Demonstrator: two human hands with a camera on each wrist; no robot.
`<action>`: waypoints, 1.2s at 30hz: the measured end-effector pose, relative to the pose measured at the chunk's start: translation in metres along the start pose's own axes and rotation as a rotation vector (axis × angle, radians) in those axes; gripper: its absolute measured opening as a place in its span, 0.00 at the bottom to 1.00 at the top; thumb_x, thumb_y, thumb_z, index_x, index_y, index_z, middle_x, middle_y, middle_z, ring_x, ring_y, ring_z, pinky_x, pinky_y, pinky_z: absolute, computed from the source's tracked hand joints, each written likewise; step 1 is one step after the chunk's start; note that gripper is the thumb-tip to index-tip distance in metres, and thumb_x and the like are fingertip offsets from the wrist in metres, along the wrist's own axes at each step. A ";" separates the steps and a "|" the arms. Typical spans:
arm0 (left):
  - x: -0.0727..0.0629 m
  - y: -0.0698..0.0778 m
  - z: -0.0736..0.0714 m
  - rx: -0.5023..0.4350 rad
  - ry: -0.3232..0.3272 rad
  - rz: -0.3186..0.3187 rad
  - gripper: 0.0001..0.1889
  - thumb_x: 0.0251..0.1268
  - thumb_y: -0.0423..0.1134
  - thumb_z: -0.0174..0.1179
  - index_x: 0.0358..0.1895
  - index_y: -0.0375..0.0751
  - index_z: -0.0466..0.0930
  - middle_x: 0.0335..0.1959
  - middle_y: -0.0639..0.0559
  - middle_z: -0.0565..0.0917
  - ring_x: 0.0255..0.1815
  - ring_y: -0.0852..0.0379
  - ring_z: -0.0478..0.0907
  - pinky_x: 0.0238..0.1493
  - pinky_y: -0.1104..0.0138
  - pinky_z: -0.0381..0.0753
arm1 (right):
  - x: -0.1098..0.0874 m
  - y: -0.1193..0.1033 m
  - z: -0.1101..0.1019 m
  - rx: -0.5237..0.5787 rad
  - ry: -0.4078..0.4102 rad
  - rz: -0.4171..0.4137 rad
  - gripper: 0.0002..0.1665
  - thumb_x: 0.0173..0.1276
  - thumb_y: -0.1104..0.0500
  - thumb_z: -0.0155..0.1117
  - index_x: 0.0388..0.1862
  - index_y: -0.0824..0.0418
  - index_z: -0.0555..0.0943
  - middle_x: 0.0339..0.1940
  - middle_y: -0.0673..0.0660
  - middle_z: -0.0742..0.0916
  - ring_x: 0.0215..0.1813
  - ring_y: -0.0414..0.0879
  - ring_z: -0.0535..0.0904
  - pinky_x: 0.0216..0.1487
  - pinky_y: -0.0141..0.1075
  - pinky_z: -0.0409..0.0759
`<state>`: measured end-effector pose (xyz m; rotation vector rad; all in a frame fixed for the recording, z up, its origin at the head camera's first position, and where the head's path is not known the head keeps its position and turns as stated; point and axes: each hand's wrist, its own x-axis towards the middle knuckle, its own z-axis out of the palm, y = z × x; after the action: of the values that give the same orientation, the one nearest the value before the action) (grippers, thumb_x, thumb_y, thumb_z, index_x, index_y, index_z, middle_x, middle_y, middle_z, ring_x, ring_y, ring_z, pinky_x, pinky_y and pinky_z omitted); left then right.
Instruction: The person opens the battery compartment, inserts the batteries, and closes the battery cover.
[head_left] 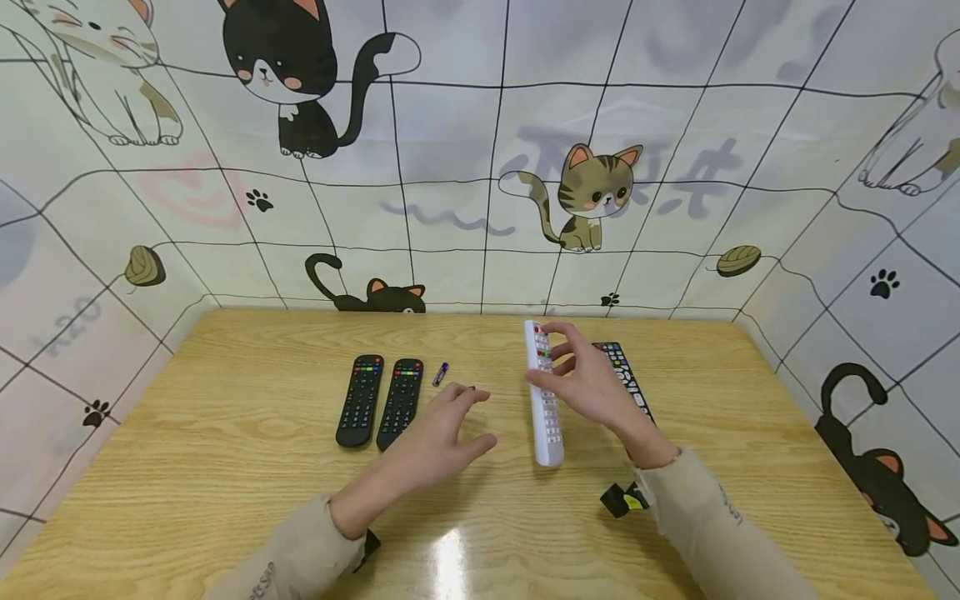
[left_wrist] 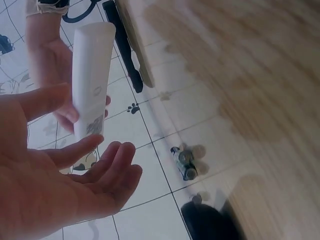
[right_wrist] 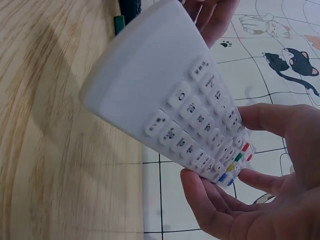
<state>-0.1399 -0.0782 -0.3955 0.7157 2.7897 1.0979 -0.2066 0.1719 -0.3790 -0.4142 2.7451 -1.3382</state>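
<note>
My right hand [head_left: 592, 387] grips a white remote control [head_left: 551, 425] by its sides near the far end, thumb on one edge and fingers on the other. Its rows of buttons and coloured keys show in the right wrist view, where the remote [right_wrist: 145, 75] tilts over the wood. From the left wrist view I see the smooth white back [left_wrist: 92, 65]. My left hand [head_left: 438, 437] hovers to the left, fingers spread and holding nothing. Its wrist side overlaps the nearer end of a black remote [head_left: 401, 396]. A small battery [head_left: 441, 374] lies just beyond the left fingers.
Another black remote [head_left: 360, 400] lies at the left. A dark remote with white buttons [head_left: 626, 375] is partly hidden behind my right hand. The wooden table [head_left: 247, 467] meets a cat-patterned cloth backdrop [head_left: 450, 208] at its far edge.
</note>
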 end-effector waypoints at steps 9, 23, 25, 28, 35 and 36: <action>0.000 -0.005 -0.007 0.111 0.002 -0.024 0.27 0.70 0.43 0.68 0.67 0.33 0.76 0.60 0.41 0.75 0.63 0.41 0.72 0.61 0.42 0.70 | 0.007 0.008 -0.004 -0.181 0.016 0.007 0.41 0.66 0.51 0.73 0.74 0.61 0.68 0.47 0.66 0.83 0.39 0.53 0.82 0.32 0.40 0.82; 0.001 -0.020 -0.011 0.240 0.015 -0.081 0.27 0.71 0.45 0.68 0.67 0.35 0.76 0.65 0.36 0.71 0.67 0.36 0.67 0.65 0.37 0.63 | 0.012 0.021 -0.005 -0.483 -0.094 0.086 0.42 0.71 0.49 0.67 0.75 0.72 0.68 0.63 0.73 0.80 0.46 0.55 0.79 0.50 0.51 0.81; 0.002 -0.022 -0.012 0.269 0.030 -0.080 0.26 0.71 0.45 0.68 0.66 0.35 0.77 0.65 0.35 0.71 0.67 0.35 0.66 0.64 0.36 0.64 | 0.013 0.022 -0.004 -0.497 -0.097 0.105 0.42 0.71 0.49 0.68 0.74 0.72 0.69 0.63 0.73 0.80 0.46 0.55 0.79 0.48 0.49 0.81; 0.003 -0.026 -0.015 0.322 0.057 -0.102 0.25 0.70 0.46 0.68 0.63 0.33 0.79 0.64 0.34 0.72 0.67 0.33 0.66 0.63 0.35 0.66 | 0.015 0.024 -0.002 -0.518 -0.119 0.134 0.42 0.71 0.50 0.68 0.74 0.73 0.68 0.64 0.74 0.79 0.43 0.53 0.80 0.46 0.47 0.82; 0.003 -0.033 -0.018 0.398 0.085 -0.139 0.23 0.71 0.46 0.67 0.57 0.30 0.81 0.62 0.31 0.72 0.64 0.33 0.68 0.61 0.38 0.71 | 0.016 0.031 0.001 -0.560 -0.151 0.130 0.40 0.72 0.52 0.69 0.71 0.77 0.70 0.62 0.74 0.81 0.42 0.53 0.80 0.49 0.49 0.81; 0.003 -0.034 -0.018 0.402 0.083 -0.143 0.22 0.71 0.46 0.67 0.56 0.30 0.81 0.62 0.31 0.72 0.63 0.34 0.68 0.60 0.38 0.71 | 0.016 0.032 0.002 -0.566 -0.153 0.128 0.40 0.71 0.51 0.69 0.70 0.77 0.70 0.61 0.74 0.81 0.43 0.53 0.80 0.49 0.49 0.81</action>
<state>-0.1599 -0.1100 -0.4043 0.4925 3.1121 0.5599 -0.2284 0.1852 -0.4041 -0.3378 2.9153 -0.4609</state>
